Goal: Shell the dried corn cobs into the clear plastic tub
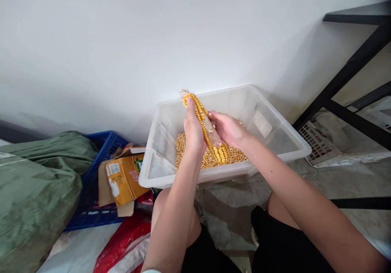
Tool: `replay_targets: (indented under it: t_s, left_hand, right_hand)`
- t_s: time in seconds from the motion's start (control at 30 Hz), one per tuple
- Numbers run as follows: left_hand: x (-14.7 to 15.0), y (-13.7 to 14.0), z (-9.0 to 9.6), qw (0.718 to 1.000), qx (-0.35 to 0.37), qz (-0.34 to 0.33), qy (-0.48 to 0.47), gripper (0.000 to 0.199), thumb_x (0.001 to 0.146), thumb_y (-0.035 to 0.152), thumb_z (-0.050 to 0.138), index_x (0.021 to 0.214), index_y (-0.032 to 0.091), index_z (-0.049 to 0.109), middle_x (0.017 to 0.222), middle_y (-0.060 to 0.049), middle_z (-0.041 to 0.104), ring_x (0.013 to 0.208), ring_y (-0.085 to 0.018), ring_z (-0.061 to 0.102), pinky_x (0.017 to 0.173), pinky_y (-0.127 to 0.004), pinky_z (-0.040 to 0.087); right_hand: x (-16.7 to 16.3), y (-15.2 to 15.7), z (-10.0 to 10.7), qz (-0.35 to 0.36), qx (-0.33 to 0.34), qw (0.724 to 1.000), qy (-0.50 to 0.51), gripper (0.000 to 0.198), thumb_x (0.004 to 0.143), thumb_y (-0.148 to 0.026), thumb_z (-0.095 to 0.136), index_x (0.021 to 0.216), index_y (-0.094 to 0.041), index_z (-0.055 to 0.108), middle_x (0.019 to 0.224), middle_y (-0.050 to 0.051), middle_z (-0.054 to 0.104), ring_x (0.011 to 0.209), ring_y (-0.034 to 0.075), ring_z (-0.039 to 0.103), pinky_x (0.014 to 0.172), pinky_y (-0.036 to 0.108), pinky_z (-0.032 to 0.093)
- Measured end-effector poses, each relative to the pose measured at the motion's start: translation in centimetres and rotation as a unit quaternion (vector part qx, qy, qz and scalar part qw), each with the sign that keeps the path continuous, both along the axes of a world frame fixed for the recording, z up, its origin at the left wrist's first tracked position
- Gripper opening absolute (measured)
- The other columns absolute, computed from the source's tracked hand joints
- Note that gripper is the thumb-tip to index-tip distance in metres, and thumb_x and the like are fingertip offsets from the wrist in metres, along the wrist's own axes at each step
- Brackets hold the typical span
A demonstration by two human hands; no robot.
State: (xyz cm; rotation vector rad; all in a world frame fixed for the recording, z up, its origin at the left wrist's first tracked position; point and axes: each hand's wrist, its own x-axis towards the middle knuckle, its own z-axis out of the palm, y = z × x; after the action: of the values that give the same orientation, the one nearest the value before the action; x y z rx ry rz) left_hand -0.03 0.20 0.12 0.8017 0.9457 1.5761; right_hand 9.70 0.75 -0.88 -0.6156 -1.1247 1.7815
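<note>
A yellow corn cob (200, 112) is held at a slant above a translucent white plastic bin (276, 118). Rows of kernels cover part of it, while a pale strip along its right side is bare. My left hand (193, 124) is wrapped around the cob, thumb pressed near the upper tip. My right hand (227, 128) is at the bare strip, its fingers closed together against the cob, with a few loose kernels (210, 130) beside them. Shelled corn kernels (182, 148) lie over the bottom of the bin, partly hidden by my hands and forearms.
Left of the bin stand a blue crate (88, 183), an orange cardboard box (125, 177) and a large green bag (36, 191). A red bag (125, 238) lies in front. At the right are a black metal frame (351, 65) and a white basket (320, 146). A white wall (152, 32) rises behind.
</note>
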Motion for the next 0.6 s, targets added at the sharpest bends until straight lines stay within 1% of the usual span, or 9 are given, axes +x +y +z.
replay_targets:
  t_s: [0.03,0.1,0.23,0.33,0.43,0.5,0.6]
  left_hand:
    - [0.0,0.0,0.0,1.0,0.004,0.005,0.007,0.054,0.078,0.076,0.055,0.075,0.022,0.059,0.072,-0.007,0.059,0.085,-0.026,0.068,0.067,-0.033,0.053]
    - [0.1,-0.1,-0.1,0.999,0.01,0.018,0.027,0.053,0.078,0.074,0.057,0.076,0.022,0.057,0.073,-0.006,0.056,0.086,-0.026,0.067,0.068,-0.034,0.053]
    - [0.2,-0.3,0.0,0.997,0.01,0.046,0.067,0.048,0.082,0.069,0.058,0.078,0.021,0.057,0.075,-0.006,0.055,0.087,-0.026,0.066,0.07,-0.035,0.053]
    - [0.2,-0.4,0.1,0.995,0.002,0.059,0.083,0.047,0.085,0.067,0.055,0.077,0.021,0.057,0.076,-0.006,0.056,0.088,-0.025,0.066,0.07,-0.035,0.053]
    - [0.2,-0.5,0.2,0.994,0.004,0.065,0.09,0.047,0.087,0.065,0.053,0.073,0.021,0.055,0.074,-0.006,0.056,0.087,-0.024,0.066,0.069,-0.035,0.053]
    - [0.3,-0.5,0.1,0.994,0.011,0.064,0.09,0.046,0.088,0.064,0.053,0.072,0.021,0.054,0.072,-0.005,0.055,0.085,-0.023,0.066,0.068,-0.034,0.052]
    - [0.4,-0.4,-0.2,0.993,0.021,0.058,0.098,0.045,0.088,0.064,0.052,0.073,0.022,0.054,0.071,-0.004,0.054,0.079,-0.022,0.065,0.062,-0.032,0.049]
  right_hand:
    - [-0.1,0.0,0.1,0.001,-0.001,1.0,-0.013,0.032,0.088,-0.052,0.056,0.089,-0.022,0.067,0.075,0.002,0.067,0.074,0.019,0.063,0.067,0.03,0.049]
    - [-0.3,-0.1,0.2,-0.009,0.016,0.999,-0.042,0.041,0.087,-0.061,0.055,0.094,-0.022,0.068,0.076,0.003,0.068,0.075,0.02,0.063,0.066,0.03,0.05]
    - [-1.0,-0.1,-0.3,-0.064,0.067,0.991,-0.1,0.049,0.086,-0.067,0.054,0.099,-0.021,0.069,0.084,0.004,0.07,0.082,0.021,0.064,0.073,0.032,0.05]
    - [-1.3,0.0,-0.8,-0.086,0.104,0.983,-0.121,0.046,0.089,-0.064,0.053,0.099,-0.022,0.069,0.094,0.004,0.071,0.092,0.021,0.064,0.083,0.033,0.049]
    - [-1.6,0.0,-1.1,-0.104,0.15,0.976,-0.116,0.038,0.093,-0.056,0.051,0.099,-0.023,0.068,0.104,0.003,0.07,0.103,0.02,0.062,0.097,0.032,0.044]
    - [-1.7,-0.1,-1.0,-0.124,0.173,0.968,-0.131,0.036,0.095,-0.053,0.047,0.095,-0.022,0.067,0.102,0.003,0.07,0.102,0.02,0.061,0.098,0.032,0.042]
    - [-1.8,-0.3,-0.9,-0.163,0.189,0.955,-0.159,0.035,0.096,-0.05,0.044,0.086,-0.022,0.062,0.092,0.002,0.068,0.095,0.019,0.061,0.095,0.032,0.043]
